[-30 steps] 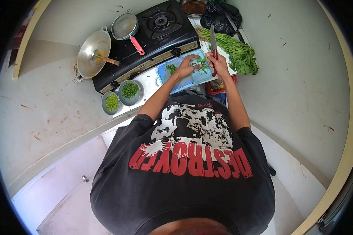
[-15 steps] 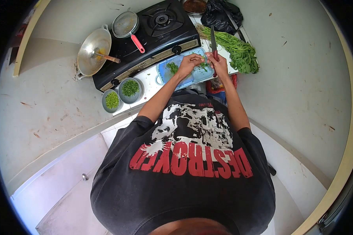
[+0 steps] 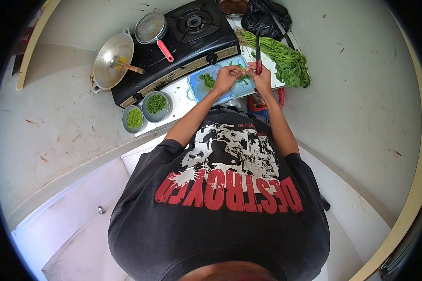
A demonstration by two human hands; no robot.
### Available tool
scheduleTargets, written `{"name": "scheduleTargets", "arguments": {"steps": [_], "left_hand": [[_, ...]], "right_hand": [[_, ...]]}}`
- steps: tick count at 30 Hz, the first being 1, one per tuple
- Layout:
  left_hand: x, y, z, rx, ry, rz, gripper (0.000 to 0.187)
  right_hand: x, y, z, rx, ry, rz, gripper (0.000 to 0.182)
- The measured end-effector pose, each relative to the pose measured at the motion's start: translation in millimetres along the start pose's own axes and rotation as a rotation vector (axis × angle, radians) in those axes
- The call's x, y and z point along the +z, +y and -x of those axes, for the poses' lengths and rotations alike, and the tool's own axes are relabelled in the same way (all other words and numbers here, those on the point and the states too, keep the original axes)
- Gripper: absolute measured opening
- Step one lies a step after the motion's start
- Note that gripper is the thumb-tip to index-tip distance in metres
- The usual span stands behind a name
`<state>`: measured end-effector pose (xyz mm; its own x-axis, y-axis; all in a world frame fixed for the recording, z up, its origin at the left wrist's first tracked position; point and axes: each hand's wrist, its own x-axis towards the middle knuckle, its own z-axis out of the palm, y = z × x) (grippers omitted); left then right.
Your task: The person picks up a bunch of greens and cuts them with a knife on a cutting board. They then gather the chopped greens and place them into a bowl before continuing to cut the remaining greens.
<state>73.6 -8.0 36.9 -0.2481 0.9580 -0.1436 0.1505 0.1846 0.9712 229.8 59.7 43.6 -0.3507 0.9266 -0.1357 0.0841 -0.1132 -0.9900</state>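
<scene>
My right hand (image 3: 261, 80) is closed on the red handle of a knife (image 3: 257, 47), whose blade points up and away from me. My left hand (image 3: 227, 78) is pinched, its fingertips meeting those of the right over a blue cutting board (image 3: 203, 95). What the left fingertips hold is too small to make out. Green leaf pieces (image 3: 243, 78) lie beneath the hands, and a pile of chopped greens (image 3: 207, 80) rests on the board beside my left hand.
Two bowls of chopped greens (image 3: 156, 104) (image 3: 134, 118) stand at the left. Behind the board is a black stove (image 3: 180, 47) with a strainer (image 3: 150, 27); a wok (image 3: 109, 65) sits beside it. Leafy greens (image 3: 286, 63) and a black bag (image 3: 262, 18) lie at the right.
The knife has turned slightly more upright and my right hand has shifted a little. Both hands remain close together over the board.
</scene>
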Motion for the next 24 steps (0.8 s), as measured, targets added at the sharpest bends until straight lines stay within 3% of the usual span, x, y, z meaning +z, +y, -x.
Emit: {"name": "scheduleTargets", "arguments": {"steps": [9,15,24], "left_hand": [[-3.8,-9.1,4.9,-0.021,-0.022,0.105,0.017],[-1.8,-13.1,10.1,-0.002,-0.032,0.08,0.017],[0.9,-11.4,12.1,0.008,-0.075,0.185,0.02]], "right_hand": [[7.4,11.4,-5.5,0.111,0.036,-0.223,0.03],[10.2,14.9,-1.8,0.151,-0.032,-0.212,0.029],[13.3,15.4,0.2,0.048,-0.008,-0.034,0.03]]}}
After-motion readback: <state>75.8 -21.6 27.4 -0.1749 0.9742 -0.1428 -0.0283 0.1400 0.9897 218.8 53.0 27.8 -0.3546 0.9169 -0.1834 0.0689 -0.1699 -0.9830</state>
